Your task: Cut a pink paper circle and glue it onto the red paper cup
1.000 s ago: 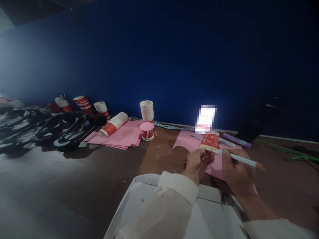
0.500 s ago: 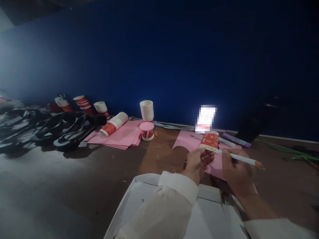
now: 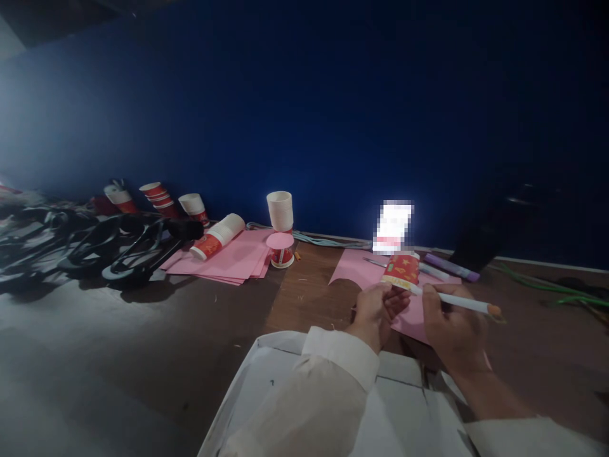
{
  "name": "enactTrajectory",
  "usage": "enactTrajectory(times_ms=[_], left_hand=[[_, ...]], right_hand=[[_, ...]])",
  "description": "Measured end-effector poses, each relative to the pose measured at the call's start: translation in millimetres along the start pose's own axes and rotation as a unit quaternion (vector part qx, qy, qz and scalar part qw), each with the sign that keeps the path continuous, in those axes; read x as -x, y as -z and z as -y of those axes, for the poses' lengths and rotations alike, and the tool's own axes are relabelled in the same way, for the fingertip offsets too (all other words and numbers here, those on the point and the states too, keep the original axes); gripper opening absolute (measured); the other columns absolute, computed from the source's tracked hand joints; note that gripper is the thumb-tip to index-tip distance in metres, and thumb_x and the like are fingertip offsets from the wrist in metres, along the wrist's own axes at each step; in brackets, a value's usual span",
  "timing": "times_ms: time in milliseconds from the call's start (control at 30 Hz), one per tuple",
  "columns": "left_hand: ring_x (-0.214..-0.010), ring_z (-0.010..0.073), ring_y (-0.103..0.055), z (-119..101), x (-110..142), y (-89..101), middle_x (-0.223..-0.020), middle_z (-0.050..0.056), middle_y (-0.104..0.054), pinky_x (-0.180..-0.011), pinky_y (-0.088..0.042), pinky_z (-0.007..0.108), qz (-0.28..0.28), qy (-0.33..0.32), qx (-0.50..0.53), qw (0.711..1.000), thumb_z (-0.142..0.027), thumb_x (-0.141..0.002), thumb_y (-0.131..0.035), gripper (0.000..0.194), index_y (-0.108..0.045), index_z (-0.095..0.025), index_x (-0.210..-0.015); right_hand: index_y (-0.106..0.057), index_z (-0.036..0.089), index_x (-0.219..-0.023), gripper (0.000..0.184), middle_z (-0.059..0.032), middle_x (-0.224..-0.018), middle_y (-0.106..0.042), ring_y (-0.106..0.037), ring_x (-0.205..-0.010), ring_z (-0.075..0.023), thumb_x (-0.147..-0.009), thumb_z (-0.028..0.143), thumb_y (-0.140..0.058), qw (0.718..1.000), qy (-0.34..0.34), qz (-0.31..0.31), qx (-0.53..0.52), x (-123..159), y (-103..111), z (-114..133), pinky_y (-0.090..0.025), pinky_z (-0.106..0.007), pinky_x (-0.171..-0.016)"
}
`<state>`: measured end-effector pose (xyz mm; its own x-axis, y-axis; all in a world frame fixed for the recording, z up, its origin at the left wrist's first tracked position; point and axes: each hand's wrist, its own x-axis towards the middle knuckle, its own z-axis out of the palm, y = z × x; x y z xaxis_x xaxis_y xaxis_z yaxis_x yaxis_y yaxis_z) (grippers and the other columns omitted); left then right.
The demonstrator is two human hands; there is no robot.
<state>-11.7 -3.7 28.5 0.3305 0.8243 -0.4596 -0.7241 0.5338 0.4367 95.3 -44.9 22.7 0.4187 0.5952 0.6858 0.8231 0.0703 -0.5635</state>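
Observation:
My left hand [image 3: 378, 311] is closed on a red paper cup [image 3: 401, 271] with gold print, tipped so that its pale rim end faces me. In my right hand [image 3: 451, 330], fingers closed, is a white pen-like stick [image 3: 461, 302] with an orange far end. Its tip meets the cup's edge; whether it is a pen or a glue applicator I cannot tell. Below the hands lies a cut sheet of pink paper [image 3: 352, 270]. Behind the cup a purple marker [image 3: 451, 267] and a pair of scissors, partly hidden, rest on the paper.
A glowing, blurred-out phone screen [image 3: 392, 225] leans at the wall. Further left, a small red cup with a pink round top [image 3: 280, 241] stands before white stacked cups [image 3: 280, 211]. Pink sheets [image 3: 238, 266], more cups, black looped objects [image 3: 137, 254] and cables [image 3: 328, 241] line the table.
The cup has shifted very slightly to the right and turned a little against the stick's tip. Both hands keep their hold.

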Motion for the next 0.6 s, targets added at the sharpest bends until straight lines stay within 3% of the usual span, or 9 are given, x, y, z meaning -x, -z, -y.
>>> enactTrajectory(times_ms=[300, 600], left_hand=[[-0.059, 0.0121, -0.066, -0.5, 2.4, -1.1, -0.069, 0.009, -0.068, -0.061, -0.055, 0.021, -0.004, 0.002, -0.006, 1.000, -0.009, -0.091, -0.050, 0.021, -0.066, -0.007, -0.079], [-0.060, 0.0123, -0.066, -1.2, 2.8, 0.2, -0.070, 0.010, -0.068, -0.068, -0.055, 0.023, 0.004, 0.006, -0.002, 1.000, -0.010, -0.091, -0.050, 0.021, -0.067, -0.007, -0.079]], right_hand=[[-0.065, 0.020, -0.080, 0.030, -0.0093, -0.079, -0.068, -0.061, -0.066, -0.0216, -0.087, 0.047, -0.054, 1.000, -0.024, -0.007, 0.014, 2.1, -4.7, -6.1, -0.044, -0.034, -0.063], [-0.065, 0.021, -0.079, 0.028, -0.0086, -0.078, -0.067, -0.060, -0.068, -0.0220, -0.087, 0.045, -0.055, 0.999, -0.035, 0.001, 0.009, 1.6, -3.5, -7.3, -0.045, -0.035, -0.066]])
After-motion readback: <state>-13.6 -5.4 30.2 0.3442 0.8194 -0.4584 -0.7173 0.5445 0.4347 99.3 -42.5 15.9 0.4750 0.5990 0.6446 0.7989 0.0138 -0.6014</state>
